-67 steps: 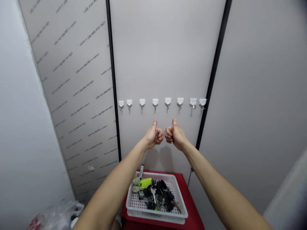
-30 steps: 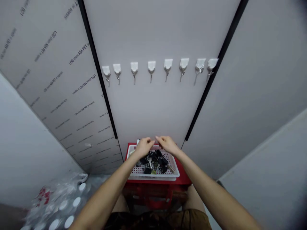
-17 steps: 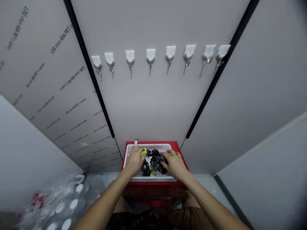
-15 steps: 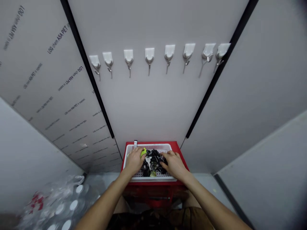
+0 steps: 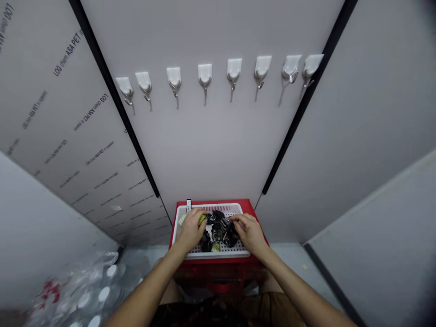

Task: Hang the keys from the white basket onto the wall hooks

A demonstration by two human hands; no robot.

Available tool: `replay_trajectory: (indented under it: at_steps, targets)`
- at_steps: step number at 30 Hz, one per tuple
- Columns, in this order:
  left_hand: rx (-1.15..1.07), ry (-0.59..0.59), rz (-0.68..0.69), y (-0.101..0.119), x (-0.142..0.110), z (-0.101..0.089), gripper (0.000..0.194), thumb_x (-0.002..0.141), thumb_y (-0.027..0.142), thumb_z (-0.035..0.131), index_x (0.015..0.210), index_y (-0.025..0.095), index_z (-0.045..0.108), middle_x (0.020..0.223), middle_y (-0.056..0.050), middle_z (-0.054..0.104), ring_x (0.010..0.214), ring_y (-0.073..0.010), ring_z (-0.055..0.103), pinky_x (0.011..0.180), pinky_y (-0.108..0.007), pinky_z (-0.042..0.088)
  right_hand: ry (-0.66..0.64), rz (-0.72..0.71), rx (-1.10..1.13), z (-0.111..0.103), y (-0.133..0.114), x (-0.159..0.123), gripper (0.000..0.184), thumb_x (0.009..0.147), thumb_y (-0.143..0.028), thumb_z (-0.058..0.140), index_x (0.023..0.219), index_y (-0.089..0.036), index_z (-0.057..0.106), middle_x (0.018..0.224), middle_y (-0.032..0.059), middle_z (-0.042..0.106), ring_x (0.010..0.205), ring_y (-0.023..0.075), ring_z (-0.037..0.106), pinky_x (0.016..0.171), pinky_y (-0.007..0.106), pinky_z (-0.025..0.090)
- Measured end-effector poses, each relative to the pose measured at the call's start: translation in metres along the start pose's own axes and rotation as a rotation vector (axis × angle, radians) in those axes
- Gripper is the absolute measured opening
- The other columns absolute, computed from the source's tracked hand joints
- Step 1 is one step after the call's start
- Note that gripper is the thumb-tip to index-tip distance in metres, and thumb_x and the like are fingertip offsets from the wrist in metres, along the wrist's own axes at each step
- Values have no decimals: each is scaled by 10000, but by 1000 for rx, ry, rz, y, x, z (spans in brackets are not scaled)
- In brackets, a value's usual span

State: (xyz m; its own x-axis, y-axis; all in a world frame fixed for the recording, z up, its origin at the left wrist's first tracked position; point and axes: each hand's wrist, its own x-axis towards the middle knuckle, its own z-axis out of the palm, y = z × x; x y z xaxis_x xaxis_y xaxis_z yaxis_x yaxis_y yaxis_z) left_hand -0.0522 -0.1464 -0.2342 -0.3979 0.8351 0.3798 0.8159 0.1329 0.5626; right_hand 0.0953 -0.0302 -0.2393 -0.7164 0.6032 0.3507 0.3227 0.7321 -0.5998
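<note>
A white perforated plastic basket (image 5: 218, 255) holds a jumble of keys (image 5: 218, 227), mostly with black heads and metal rings. My left hand (image 5: 190, 229) reaches into its left side, fingers curled round a yellow-green key holder (image 5: 202, 220) that is partly covered by them. On the right side of the pile, my right hand (image 5: 250, 232) has thumb and forefinger pinched at the edge of the keys; just what they grip is small and partly hidden. A pale green checked piece (image 5: 182, 220) shows beside my left hand. A white remote-like strip (image 5: 189, 205) leans at the back rim.
The basket stands on a red-covered stand (image 5: 252, 209) against a light panel. Several white adhesive hooks (image 5: 205, 75) line the panel above. Black strips (image 5: 289, 136) border it. At lower left are plastic-wrapped bottles (image 5: 104, 294) with white caps. Walls close in on both sides.
Both hands came down from thumbs-up fists in front of the panel into the basket. The view tilted down. Lately the right fingers have drawn together into a pinch at the keys.
</note>
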Motion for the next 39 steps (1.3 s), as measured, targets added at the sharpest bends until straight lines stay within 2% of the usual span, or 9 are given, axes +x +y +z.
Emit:
replay_trajectory:
  at_steps: [5,12,16,19,23,26,30,35,39]
  targets:
    - [-89,-3,42,9,2,1,173,684,146,378,807,170,498,867,-39,511,861,-138,440,779,-283,346,73,26,191,-12,-7,7,139,672,-196,406,703,-173,540,722,34,583,709,148,501,695,285,350]
    - [-314,-87,-44,39,10,16,360,650,136,421,1008,172,429,976,-42,512,874,-125,456,790,-263,351,33,245,816,-17,-22,20,125,623,-263,482,697,-164,492,631,8,586,636,120,535,638,242,386]
    - [-347,-141,-108,37,11,21,237,648,170,428,862,157,527,835,-34,563,771,-126,488,727,-257,373,76,354,979,-11,-20,19,167,588,-280,520,697,-158,487,600,-4,580,586,103,523,602,225,384]
    - [-435,-105,-225,34,13,21,202,617,179,460,797,141,543,758,-29,568,708,-120,494,677,-244,383,102,396,1007,-10,-15,18,174,580,-276,528,695,-153,486,584,-6,574,570,96,513,586,219,382]
    - [-664,-84,-391,35,21,14,170,592,164,462,735,113,539,618,-5,547,584,-90,483,578,-202,383,118,379,932,-13,-15,19,155,590,-271,517,681,-148,495,577,-5,565,579,100,509,609,229,383]
    - [-728,-79,-371,45,31,6,131,572,143,460,675,118,537,572,17,526,545,-71,468,556,-180,368,68,286,816,-18,-21,18,155,603,-258,504,704,-143,525,671,19,575,639,116,511,648,245,382]
    - [-629,-76,-327,66,48,-5,101,551,119,451,606,124,535,535,26,509,516,-66,453,521,-173,355,-37,158,737,-25,-30,15,188,621,-244,494,769,-137,538,779,47,575,736,137,507,697,256,375]
    - [-513,-41,-272,95,71,-9,123,538,81,430,605,125,524,511,28,490,483,-68,440,475,-176,343,80,170,681,-36,-34,20,157,613,-234,502,725,-127,528,687,36,570,641,127,501,624,246,388]
    - [-630,22,-167,118,92,-12,147,560,110,459,699,118,505,607,-3,521,553,-79,478,532,-191,387,216,117,729,-70,-40,39,159,623,-256,483,703,-128,530,662,26,569,615,111,492,594,229,386]
